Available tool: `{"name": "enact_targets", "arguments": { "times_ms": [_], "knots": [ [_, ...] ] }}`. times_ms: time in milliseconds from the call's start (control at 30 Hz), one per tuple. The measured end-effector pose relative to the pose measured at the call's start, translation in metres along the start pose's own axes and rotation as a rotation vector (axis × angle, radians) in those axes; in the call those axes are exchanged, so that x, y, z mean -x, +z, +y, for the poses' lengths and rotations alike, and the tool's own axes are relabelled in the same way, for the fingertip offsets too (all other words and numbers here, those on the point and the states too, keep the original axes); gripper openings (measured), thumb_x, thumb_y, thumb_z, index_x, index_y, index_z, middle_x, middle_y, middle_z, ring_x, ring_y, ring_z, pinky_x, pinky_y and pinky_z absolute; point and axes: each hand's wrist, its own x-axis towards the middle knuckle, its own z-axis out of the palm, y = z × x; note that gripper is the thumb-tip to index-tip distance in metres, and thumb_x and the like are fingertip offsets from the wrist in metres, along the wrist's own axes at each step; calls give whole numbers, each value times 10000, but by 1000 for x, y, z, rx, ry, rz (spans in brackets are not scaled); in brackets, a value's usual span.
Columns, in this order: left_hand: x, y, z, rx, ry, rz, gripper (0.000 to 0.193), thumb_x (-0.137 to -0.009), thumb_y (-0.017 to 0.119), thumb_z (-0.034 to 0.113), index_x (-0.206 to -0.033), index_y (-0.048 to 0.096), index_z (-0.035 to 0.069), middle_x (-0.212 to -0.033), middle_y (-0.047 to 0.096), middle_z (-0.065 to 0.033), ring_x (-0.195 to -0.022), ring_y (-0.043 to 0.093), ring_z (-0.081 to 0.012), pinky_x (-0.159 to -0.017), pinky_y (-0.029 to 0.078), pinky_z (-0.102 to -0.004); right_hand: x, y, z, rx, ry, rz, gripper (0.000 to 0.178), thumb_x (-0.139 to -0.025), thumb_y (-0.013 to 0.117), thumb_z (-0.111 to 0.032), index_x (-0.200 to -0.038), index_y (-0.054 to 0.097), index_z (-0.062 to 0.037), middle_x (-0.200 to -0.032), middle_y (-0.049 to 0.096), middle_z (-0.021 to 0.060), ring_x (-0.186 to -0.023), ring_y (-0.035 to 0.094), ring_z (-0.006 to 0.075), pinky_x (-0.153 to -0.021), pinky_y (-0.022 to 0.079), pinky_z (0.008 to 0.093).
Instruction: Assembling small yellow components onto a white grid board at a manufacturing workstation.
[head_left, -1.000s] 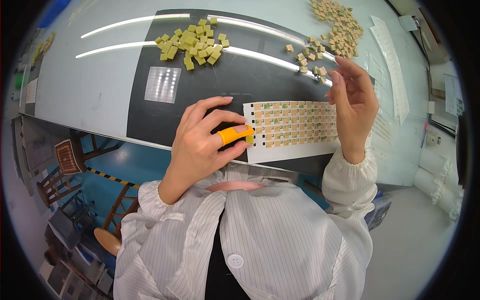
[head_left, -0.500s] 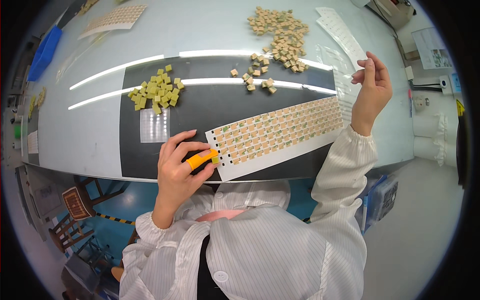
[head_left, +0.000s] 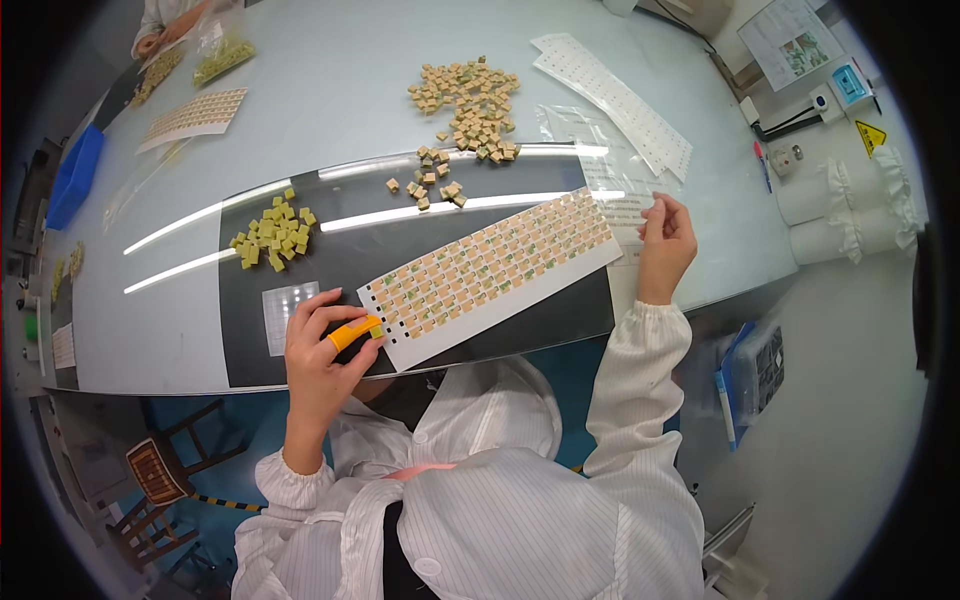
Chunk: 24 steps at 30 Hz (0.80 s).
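My left hand (head_left: 318, 350) is closed at the left end of a long white card (head_left: 520, 300). Its thumb and fingertip pinch a yellow-green cube (head_left: 377, 332), while an orange sleeve-like piece (head_left: 350, 334) sits along the index finger. Rows of small tan and green-marked cubes (head_left: 485, 262) cover most of the card, with a few black squares beside them at the left end. Off the card's right end, my right hand (head_left: 668, 250) hovers with curled, pinched fingers. Whatever those fingers hold, if anything, is hidden.
Loose yellow-green cubes (head_left: 272, 236) lie left, by a clear gridded square (head_left: 290, 312). Tan cubes (head_left: 465, 105) are heaped farther off. White dotted sheets (head_left: 610, 95) and clear film (head_left: 610, 170) lie right. A blue bin (head_left: 76, 178) stands far left; another person's hand (head_left: 150, 45) works beyond.
My right hand has come lower and nearer to me, its fingers more curled. My left hand keeps the cube at the card's left end. The whole view has shifted.
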Motion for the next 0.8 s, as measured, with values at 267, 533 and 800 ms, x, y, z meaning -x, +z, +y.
{"name": "enact_targets", "arguments": {
  "times_ms": [267,533,800],
  "knots": [
    [1,-4,-2,-11,13,5,228,-647,794,28,-868,738,35,-966,690,-54,-1116,585,-294,-941,473,-420,17,2,-17,151,-409,-413,105,-835,691,-74,-908,698,0,-966,667,100,-934,623,249,-851,477,328],
    [3,0,-3,29,64,-24,198,-688,812,97,-874,751,64,-988,687,-30,-1114,591,-276,-932,481,-403,15,-13,-13,232,-390,-535,132,-782,707,-58,-912,704,-33,-1116,625,124,-1102,568,293,-968,430,372],
    [5,1,-7,-13,61,-13,194,-724,808,193,-890,758,106,-990,685,-2,-1123,589,-234,-931,456,-385,12,-6,-12,197,-341,-569,158,-778,713,-22,-936,698,-18,-1139,615,121,-1114,562,290,-985,420,364]
  ]
}}
